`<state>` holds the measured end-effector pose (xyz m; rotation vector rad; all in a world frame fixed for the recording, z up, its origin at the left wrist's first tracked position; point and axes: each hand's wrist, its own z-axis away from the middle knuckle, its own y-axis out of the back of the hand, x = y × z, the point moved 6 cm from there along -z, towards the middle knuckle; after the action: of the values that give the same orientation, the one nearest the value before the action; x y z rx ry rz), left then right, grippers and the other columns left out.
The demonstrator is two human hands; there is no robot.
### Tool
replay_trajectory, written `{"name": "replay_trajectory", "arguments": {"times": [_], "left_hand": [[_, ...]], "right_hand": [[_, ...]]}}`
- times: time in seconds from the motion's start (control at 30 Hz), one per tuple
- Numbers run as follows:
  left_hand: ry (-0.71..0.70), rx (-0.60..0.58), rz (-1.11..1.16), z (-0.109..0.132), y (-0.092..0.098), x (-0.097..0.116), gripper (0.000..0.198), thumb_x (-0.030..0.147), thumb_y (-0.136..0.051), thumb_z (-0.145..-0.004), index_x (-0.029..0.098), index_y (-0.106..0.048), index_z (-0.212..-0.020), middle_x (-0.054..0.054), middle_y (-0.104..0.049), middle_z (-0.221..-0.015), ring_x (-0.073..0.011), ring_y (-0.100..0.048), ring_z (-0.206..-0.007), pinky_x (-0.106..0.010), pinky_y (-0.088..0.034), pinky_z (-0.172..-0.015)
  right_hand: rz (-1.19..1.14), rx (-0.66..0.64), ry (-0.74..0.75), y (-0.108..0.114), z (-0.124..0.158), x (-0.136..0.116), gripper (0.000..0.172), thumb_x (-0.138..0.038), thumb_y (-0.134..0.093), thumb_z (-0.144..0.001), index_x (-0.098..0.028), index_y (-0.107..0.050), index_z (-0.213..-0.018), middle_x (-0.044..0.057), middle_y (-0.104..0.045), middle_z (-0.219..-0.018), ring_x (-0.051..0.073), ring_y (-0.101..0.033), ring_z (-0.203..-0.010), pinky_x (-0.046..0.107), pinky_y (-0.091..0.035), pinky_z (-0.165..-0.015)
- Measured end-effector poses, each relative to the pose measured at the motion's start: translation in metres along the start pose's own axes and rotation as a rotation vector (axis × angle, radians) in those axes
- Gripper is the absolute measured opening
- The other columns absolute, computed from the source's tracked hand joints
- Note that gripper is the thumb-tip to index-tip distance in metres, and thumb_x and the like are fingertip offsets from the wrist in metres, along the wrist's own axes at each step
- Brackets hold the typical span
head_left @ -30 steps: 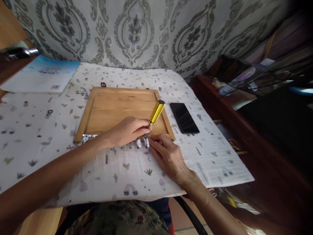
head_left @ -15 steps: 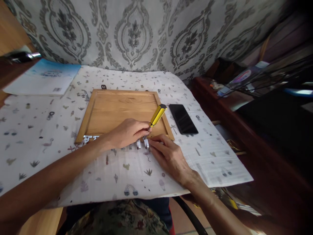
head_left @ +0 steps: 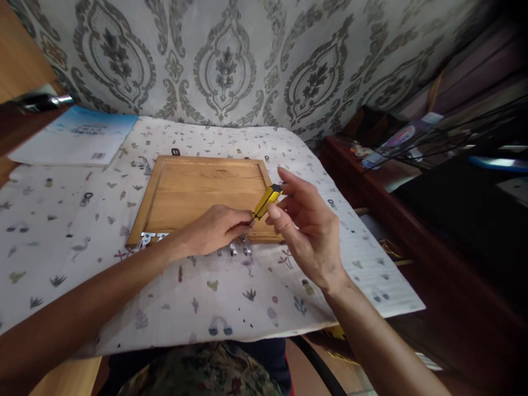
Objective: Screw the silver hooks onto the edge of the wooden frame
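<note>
A screwdriver [head_left: 266, 202] with a yellow and black handle leans up and to the right over the front edge of a framed wooden panel [head_left: 198, 181]. My left hand [head_left: 214, 228] pinches its lower end between thumb and fingers; the tip is hidden. Beside the handle, my right hand [head_left: 309, 231] is raised with thumb and fingers apart; whether the thumb touches the handle I cannot tell. Small silver metal fittings [head_left: 246, 246] hang along the panel's front edge, below the screwdriver. More metal fittings [head_left: 147, 237] sit at its front left corner, and my left hand covers part of the row.
A patterned white cloth [head_left: 165, 308] covers the table. At the back left lies a blue and white booklet [head_left: 78, 135]. A small dark clasp [head_left: 175, 151] shows at the panel's back edge. To the right stands a dark red surface [head_left: 342, 159] with a clear bottle [head_left: 398, 140].
My right hand has left the metal fittings at the panel's edge, risen beside the screwdriver handle and spread its fingers. It now hides the black phone. My left hand keeps its pinch on the screwdriver.
</note>
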<state>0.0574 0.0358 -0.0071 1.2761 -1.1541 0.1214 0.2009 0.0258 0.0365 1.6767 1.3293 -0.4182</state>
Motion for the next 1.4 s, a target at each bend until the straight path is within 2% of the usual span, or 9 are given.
{"name": "replay_trajectory", "arguments": {"times": [0.1, 0.2, 0.33, 0.43, 0.57, 0.7, 0.93, 1.07, 1.4], "left_hand": [[0.014, -0.008, 0.011, -0.001, -0.002, -0.002, 0.019, 0.025, -0.051, -0.100, 0.016, -0.066, -0.091, -0.001, -0.070, -0.080, -0.0107, -0.061, -0.067, -0.023, -0.041, -0.066], [0.023, -0.023, -0.020, -0.001, 0.000, -0.003, 0.017, 0.024, -0.052, -0.099, 0.016, -0.066, -0.092, -0.002, -0.071, -0.082, -0.0124, -0.064, -0.069, -0.025, -0.043, -0.068], [0.029, -0.094, -0.006, 0.004, 0.009, 0.003, 0.014, 0.017, -0.050, -0.099, 0.015, -0.061, -0.107, -0.006, -0.074, -0.104, -0.0160, -0.068, -0.091, -0.027, -0.048, -0.080], [0.067, -0.082, -0.132, 0.013, 0.018, 0.006, 0.020, 0.013, -0.045, -0.099, 0.016, -0.062, -0.107, -0.006, -0.073, -0.106, -0.0173, -0.068, -0.094, -0.029, -0.048, -0.082], [0.090, -0.156, -0.330, 0.023, 0.011, 0.007, 0.022, 0.012, -0.050, -0.095, 0.020, -0.069, -0.103, -0.005, -0.073, -0.104, -0.0212, -0.069, -0.095, -0.031, -0.050, -0.080], [0.050, -0.152, -0.403, 0.025, 0.000, 0.003, 0.031, 0.011, -0.049, -0.095, 0.023, -0.069, -0.116, -0.006, -0.072, -0.109, -0.0237, -0.069, -0.102, -0.034, -0.053, -0.083], [-0.082, -0.137, -0.524, 0.026, -0.006, -0.003, 0.034, 0.002, -0.052, -0.091, 0.018, -0.069, -0.115, -0.007, -0.072, -0.106, -0.0228, -0.068, -0.100, -0.035, -0.055, -0.084], [-0.135, -0.178, -0.611, 0.029, -0.010, 0.001, 0.026, 0.008, -0.053, -0.095, 0.014, -0.068, -0.115, -0.010, -0.072, -0.110, -0.0251, -0.067, -0.104, -0.039, -0.055, -0.089], [-0.139, -0.160, -0.644, 0.031, -0.010, 0.001, 0.024, 0.011, -0.053, -0.096, 0.015, -0.067, -0.115, -0.009, -0.070, -0.107, -0.0238, -0.065, -0.104, -0.038, -0.052, -0.090]], "right_hand": [[-0.029, -0.054, 0.018, -0.003, -0.009, -0.009, 0.035, -0.034, -0.065, -0.096, -0.022, -0.065, -0.129, 0.006, -0.071, -0.104, 0.014, -0.065, -0.068, 0.031, -0.059, -0.064], [-0.048, -0.066, 0.007, -0.004, -0.011, -0.009, 0.030, -0.034, -0.067, -0.096, -0.020, -0.068, -0.122, 0.004, -0.073, -0.098, 0.012, -0.065, -0.066, 0.028, -0.058, -0.063], [-0.069, -0.054, -0.012, -0.003, -0.010, -0.005, 0.029, -0.036, -0.067, -0.095, -0.019, -0.067, -0.119, 0.003, -0.072, -0.095, 0.011, -0.064, -0.065, 0.025, -0.056, -0.060], [-0.077, -0.047, -0.015, -0.003, -0.011, -0.003, 0.029, -0.038, -0.069, -0.093, -0.020, -0.068, -0.117, 0.001, -0.069, -0.086, 0.011, -0.063, -0.065, 0.024, -0.054, -0.057], [-0.103, -0.033, -0.010, -0.004, -0.013, -0.004, 0.027, -0.038, -0.069, -0.094, -0.020, -0.069, -0.114, -0.001, -0.064, -0.079, 0.010, -0.060, -0.062, 0.023, -0.050, -0.055], [-0.129, -0.033, -0.005, -0.006, -0.014, -0.003, 0.024, -0.035, -0.069, -0.094, -0.021, -0.068, -0.114, -0.001, -0.062, -0.079, 0.010, -0.059, -0.062, 0.024, -0.050, -0.055], [-0.172, -0.021, -0.023, -0.005, -0.015, -0.001, 0.022, -0.033, -0.070, -0.093, -0.021, -0.069, -0.112, -0.002, -0.061, -0.078, 0.010, -0.059, -0.062, 0.024, -0.050, -0.055], [-0.173, -0.018, -0.039, -0.006, -0.016, -0.002, 0.026, -0.037, -0.072, -0.092, -0.021, -0.069, -0.111, -0.002, -0.061, -0.081, 0.009, -0.058, -0.062, 0.024, -0.051, -0.056], [-0.183, -0.018, -0.098, -0.013, -0.009, 0.008, 0.029, -0.043, -0.073, -0.090, -0.024, -0.070, -0.112, 0.000, -0.065, -0.088, 0.010, -0.058, -0.064, 0.024, -0.052, -0.057]]}}
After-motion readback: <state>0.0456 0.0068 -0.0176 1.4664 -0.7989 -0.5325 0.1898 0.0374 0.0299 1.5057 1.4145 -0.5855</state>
